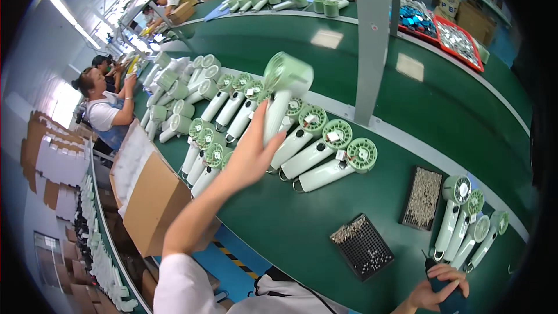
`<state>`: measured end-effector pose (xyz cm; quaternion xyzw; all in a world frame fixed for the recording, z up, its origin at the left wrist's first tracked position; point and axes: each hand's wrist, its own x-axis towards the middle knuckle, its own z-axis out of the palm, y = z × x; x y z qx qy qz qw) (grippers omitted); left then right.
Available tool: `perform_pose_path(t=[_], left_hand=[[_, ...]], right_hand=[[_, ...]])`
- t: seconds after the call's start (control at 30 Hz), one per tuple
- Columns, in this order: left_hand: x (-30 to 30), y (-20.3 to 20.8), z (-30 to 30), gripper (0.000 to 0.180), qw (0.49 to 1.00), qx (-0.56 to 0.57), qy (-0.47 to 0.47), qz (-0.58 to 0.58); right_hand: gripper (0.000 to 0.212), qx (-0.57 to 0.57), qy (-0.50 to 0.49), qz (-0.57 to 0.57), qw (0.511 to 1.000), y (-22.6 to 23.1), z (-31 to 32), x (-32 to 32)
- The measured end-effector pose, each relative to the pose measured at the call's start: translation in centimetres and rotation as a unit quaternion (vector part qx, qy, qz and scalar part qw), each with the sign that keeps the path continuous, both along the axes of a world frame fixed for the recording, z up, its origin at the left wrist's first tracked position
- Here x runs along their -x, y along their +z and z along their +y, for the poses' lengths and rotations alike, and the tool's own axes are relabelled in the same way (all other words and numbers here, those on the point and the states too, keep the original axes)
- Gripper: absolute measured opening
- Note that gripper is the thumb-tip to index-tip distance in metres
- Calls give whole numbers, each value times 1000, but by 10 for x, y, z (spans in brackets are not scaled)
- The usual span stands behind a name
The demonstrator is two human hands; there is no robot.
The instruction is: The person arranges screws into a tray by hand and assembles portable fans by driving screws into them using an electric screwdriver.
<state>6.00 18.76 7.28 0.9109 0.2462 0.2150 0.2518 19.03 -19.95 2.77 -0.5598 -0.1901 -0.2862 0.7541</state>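
Note:
My left hand (249, 160) is closed round the white handle of a handheld fan (293, 74), lifted above the bench with its pale green head up and to the right. Beneath and beside it lie rows of similar fans (317, 168), their round green heads showing inner parts and small white pieces. At the lower right, my right hand (433, 292) grips a dark electric screwdriver (453, 299), its thin tip pointing up and left. Just beyond that hand lies a group of fans (447, 229).
Two black screw trays (363, 250) lie on the green bench (279, 218). A grey post (371, 52) rises beyond the fans. An open cardboard box (154, 203) stands at the left edge. Red bins (459, 40) are far right. Several co-workers (107, 104) sit farther off.

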Motion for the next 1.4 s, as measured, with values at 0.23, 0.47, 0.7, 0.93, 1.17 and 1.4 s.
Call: perform_pose_path(t=[0.23, 0.47, 0.7, 0.93, 1.17, 1.4], left_hand=[[-138, -38, 179, 62, 986, -155, -33, 60], [-222, -102, 291, 64, 956, -174, 149, 184], [-222, -108, 320, 74, 932, -195, 198, 233], [-171, -38, 265, 38, 927, -354, 27, 119], [-105, 63, 116, 19, 947, -313, -73, 6], [-36, 37, -97, 68, 897, -33, -406, 173]], right_hand=[[14, 27, 4, -1, 1000, 5, 3, -5], [29, 86, -14, 140, 986, 4, 1, -4], [21, 45, -21, 128, 990, -8, 0, -5], [18, -30, 57, 9, 998, 3, 2, -3], [25, -42, 110, -7, 993, 1, -17, -1], [26, 122, 124, 66, 983, 1, -18, 6]])
